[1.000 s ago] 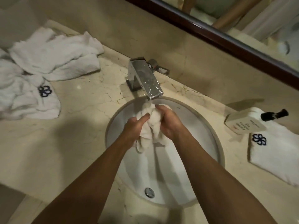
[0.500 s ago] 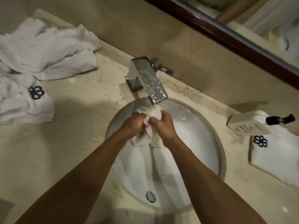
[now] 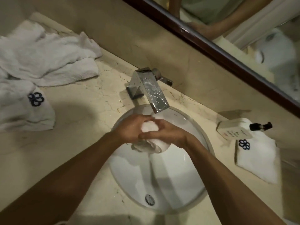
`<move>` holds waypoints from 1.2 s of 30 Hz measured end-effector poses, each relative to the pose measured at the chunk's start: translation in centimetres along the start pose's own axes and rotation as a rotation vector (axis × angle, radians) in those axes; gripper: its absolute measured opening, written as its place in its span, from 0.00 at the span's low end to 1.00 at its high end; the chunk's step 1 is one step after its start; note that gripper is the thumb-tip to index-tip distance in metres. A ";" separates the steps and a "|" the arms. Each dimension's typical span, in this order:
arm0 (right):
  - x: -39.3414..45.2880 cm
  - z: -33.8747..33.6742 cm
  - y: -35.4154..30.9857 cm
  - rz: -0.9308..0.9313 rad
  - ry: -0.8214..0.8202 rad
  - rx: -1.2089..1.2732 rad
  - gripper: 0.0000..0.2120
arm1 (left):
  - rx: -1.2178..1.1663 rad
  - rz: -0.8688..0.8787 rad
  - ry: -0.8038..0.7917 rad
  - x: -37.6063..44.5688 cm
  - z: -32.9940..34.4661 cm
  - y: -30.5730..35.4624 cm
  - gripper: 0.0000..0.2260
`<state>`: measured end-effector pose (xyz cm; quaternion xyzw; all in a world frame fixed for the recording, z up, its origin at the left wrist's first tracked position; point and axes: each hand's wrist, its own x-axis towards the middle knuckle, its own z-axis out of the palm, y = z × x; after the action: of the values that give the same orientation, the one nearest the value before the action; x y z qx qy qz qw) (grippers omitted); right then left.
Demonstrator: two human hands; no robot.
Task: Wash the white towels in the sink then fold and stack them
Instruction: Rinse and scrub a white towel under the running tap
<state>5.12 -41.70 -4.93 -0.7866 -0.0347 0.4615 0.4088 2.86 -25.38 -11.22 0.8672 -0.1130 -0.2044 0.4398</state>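
A wet white towel (image 3: pixel 150 144) is bunched over the white oval sink (image 3: pixel 203 138), just below the chrome faucet (image 3: pixel 151 90). My left hand (image 3: pixel 131 127) grips its upper left part with curled fingers. My right hand (image 3: pixel 165 132) grips it from the right, fingers wrapped across the front. Both hands touch each other around the towel. A crumpled pile of white towels (image 3: pixel 40 59) lies on the counter at the far left, one with a dark flower logo (image 3: pixel 36 99). A folded white towel (image 3: pixel 258 159) with the same logo lies right of the sink.
A white soap bottle (image 3: pixel 233 129) with a black pump lies on the folded towel at the right. The beige marble counter (image 3: pixel 81 135) surrounds the sink. A dark-framed mirror (image 3: pixel 211 43) runs along the wall behind. The sink drain (image 3: pixel 149 199) is near the front.
Both hands have closed tighter together on the towel, squeezing it into a smaller bunch under the spout. The view has shifted slightly to the left.
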 end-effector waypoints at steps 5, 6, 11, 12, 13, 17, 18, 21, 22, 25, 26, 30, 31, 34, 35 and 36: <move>-2.7 1.8 1.2 0.026 0.343 -0.222 0.29 | 0.108 -0.047 0.003 -0.2 -0.9 3.5 0.25; -3.3 2.2 1.6 0.085 0.421 -0.242 0.32 | 0.124 -0.056 -0.009 -0.3 -0.9 4.0 0.23; -6.0 3.5 2.4 -0.008 0.636 0.033 0.18 | 0.154 0.015 -0.010 -1.3 -1.6 6.7 0.16; -6.8 3.1 2.1 -0.053 0.659 0.054 0.16 | 0.149 0.029 0.002 -1.6 -2.0 7.4 0.15; -7.4 2.6 1.7 -0.093 0.664 0.045 0.16 | 0.128 0.045 0.017 -1.8 -2.3 7.7 0.17; -10.4 0.6 -0.7 -0.196 0.604 -0.096 0.14 | -0.039 0.093 0.066 -3.5 -2.5 8.9 0.15; -11.1 0.4 -1.5 -0.220 0.584 -0.108 0.14 | -0.096 0.086 0.081 -4.1 -2.4 9.3 0.14; -12.8 -0.2 -2.6 -0.291 0.570 -0.054 0.19 | -0.243 0.074 0.137 -5.5 -2.4 11.6 0.14; -13.3 -0.4 -2.4 -0.321 0.573 0.012 0.19 | -0.251 0.071 0.148 -5.8 -2.5 12.6 0.14; -14.3 -0.1 -0.9 -0.346 0.572 0.216 0.20 | -0.240 0.062 0.191 -6.4 -3.3 15.0 0.13; -14.5 0.4 0.0 -0.335 0.554 0.238 0.22 | -0.282 0.038 0.216 -6.8 -3.3 15.6 0.14; -14.4 2.8 2.2 -0.353 0.532 0.333 0.19 | -0.389 -0.024 0.297 -8.0 -2.4 17.0 0.12; -14.3 2.9 2.2 -0.373 0.549 0.348 0.16 | -0.378 -0.023 0.300 -8.2 -2.2 17.1 0.11; -14.2 3.5 1.5 -0.425 0.553 0.383 0.14 | -0.367 -0.061 0.340 -8.8 -2.5 17.6 0.12; -14.3 3.7 1.3 -0.427 0.554 0.409 0.14 | -0.350 -0.062 0.336 -8.9 -2.8 17.9 0.12; -14.3 4.0 1.2 -0.434 0.556 0.450 0.15 | -0.303 -0.048 0.315 -9.0 -3.1 18.3 0.13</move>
<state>-6.47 -46.25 3.30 -0.7469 0.0138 0.1306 0.6518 -4.03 -30.49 7.51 0.8148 0.0098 -0.0916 0.5724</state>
